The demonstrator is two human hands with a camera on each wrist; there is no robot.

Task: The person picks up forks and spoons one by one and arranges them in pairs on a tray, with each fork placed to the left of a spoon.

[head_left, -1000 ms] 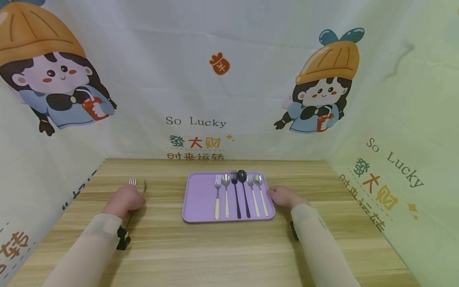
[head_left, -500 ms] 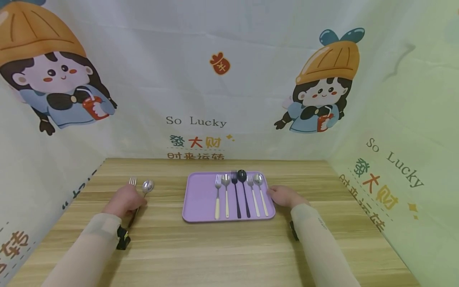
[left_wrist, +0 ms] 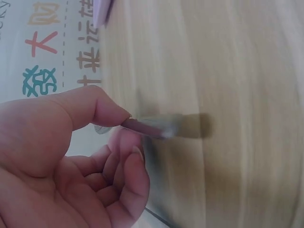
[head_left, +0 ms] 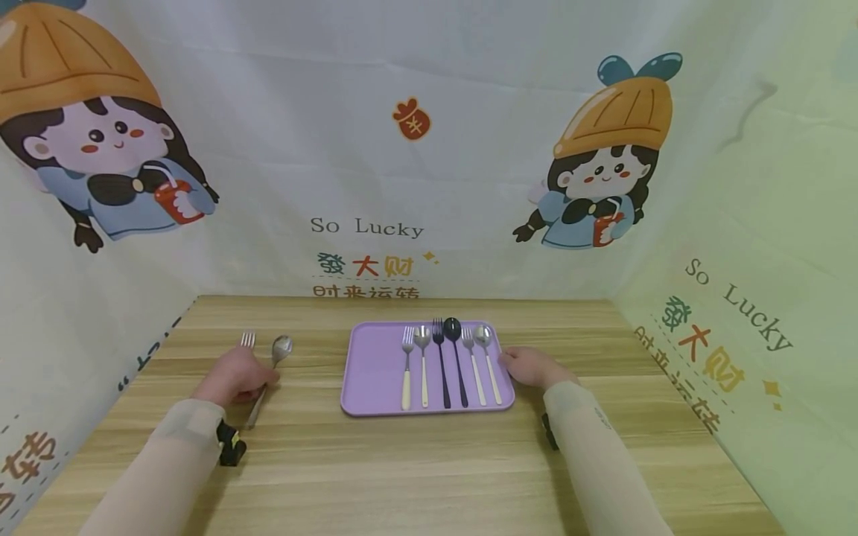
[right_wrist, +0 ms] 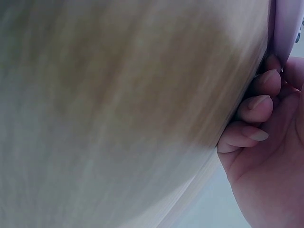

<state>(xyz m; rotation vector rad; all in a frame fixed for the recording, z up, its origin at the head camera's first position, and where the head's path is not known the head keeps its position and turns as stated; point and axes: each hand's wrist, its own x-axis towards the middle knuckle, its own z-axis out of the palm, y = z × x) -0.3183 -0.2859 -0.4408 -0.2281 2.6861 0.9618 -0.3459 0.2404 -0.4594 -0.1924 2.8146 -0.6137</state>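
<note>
In the head view my left hand (head_left: 236, 374) is over the left part of the table, pinching a metal spoon (head_left: 282, 346) by its handle. The left wrist view shows the handle (left_wrist: 149, 128) between thumb and forefinger, with the other fingers curled below. The tines of a fork (head_left: 248, 339) show just beyond this hand; the hand hides the rest of it. My right hand (head_left: 532, 367) grips the right rim of a lilac tray (head_left: 372, 365). In the right wrist view its fingers (right_wrist: 256, 108) are curled at the tray's edge (right_wrist: 287, 28).
On the tray's right half lie several forks and spoons side by side: a cream-handled fork (head_left: 406, 372), a cream-handled spoon (head_left: 424, 368), a black fork (head_left: 441, 365), a black spoon (head_left: 452, 329), and a white-handled pair. Printed cloth (head_left: 496, 171) encloses the wooden table (head_left: 402, 476).
The spoon in my left hand has turned, so its bowl now faces up and lies further right, with the handle end showing below the hand. The tray and right hand have stayed put.
</note>
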